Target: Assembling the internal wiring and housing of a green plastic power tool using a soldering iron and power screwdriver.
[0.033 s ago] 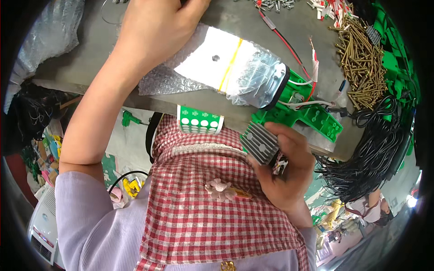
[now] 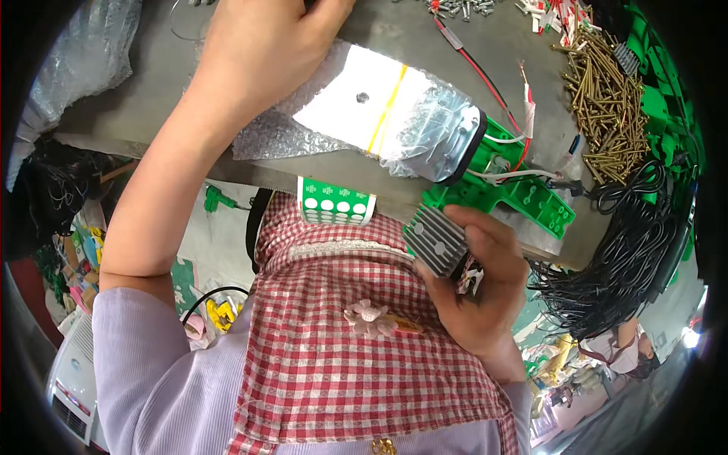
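My right hand [image 2: 485,292] is closed round a grey finned heat sink [image 2: 441,246], thumb and fingers on its right side, at the bench's near edge. A green plastic housing [image 2: 542,206] lies just beyond, with wires on it. Beside the housing rests a clear part with a black rim, wrapped in bubble wrap [image 2: 425,125], with a white sheet [image 2: 353,95] and a yellow band round it. My left hand [image 2: 269,49] reaches over the wrap's left end at the top edge. Its fingertips lie outside the picture, so its grip is hidden.
Brass-coloured screws [image 2: 607,106] are heaped at the right, above bundled black cables [image 2: 614,265]. A red and black wire [image 2: 485,80] crosses the bench. A green sticker sheet [image 2: 334,203] hangs at the near edge. More bubble wrap [image 2: 83,64] lies far left.
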Motion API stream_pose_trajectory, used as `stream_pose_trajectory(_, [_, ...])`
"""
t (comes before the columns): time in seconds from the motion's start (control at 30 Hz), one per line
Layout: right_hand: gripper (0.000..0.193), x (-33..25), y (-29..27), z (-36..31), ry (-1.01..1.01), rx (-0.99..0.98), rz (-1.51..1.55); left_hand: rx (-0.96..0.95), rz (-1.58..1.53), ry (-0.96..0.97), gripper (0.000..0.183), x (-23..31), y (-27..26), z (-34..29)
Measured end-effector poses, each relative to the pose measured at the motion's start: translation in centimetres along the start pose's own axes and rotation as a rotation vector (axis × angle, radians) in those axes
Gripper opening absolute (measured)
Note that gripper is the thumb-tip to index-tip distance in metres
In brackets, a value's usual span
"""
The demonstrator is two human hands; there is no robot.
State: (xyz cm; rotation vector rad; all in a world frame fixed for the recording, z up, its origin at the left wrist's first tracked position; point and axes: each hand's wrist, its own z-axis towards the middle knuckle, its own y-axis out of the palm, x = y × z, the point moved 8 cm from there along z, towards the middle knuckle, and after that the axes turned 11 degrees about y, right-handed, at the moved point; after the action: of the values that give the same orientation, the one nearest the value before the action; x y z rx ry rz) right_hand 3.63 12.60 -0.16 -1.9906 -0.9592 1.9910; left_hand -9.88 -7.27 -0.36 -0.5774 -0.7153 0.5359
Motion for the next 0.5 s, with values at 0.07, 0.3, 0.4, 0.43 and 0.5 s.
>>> stream_pose_trajectory(0.07, [0.070,-0.6,-0.2,0.7,-0.010,0.006,-0.065,-0.013,0.059,0.081,0.040,0.7,-0.1,0.0])
stream_pose_trajectory(0.3, [0.059,-1.2,0.4,1.2,-0.140,-0.029,-0.212,-0.044,0.178,-0.014,0.043,1.4,-0.1,-0.4])
stream_pose_trajectory(0.4, [0.060,0.3,0.2,0.9,-0.175,0.069,-0.144,-0.030,0.171,0.018,0.042,2.0,-0.4,-0.1])
stream_pose_trajectory(0.43, [0.061,0.1,0.2,1.4,-0.205,0.080,-0.147,-0.050,0.170,-0.032,0.040,1.6,-0.2,-0.1])
stream_pose_trajectory(0.5, [0.061,0.1,-0.2,1.9,-0.191,0.010,-0.189,-0.040,0.203,-0.044,0.038,1.1,0.2,-0.1])
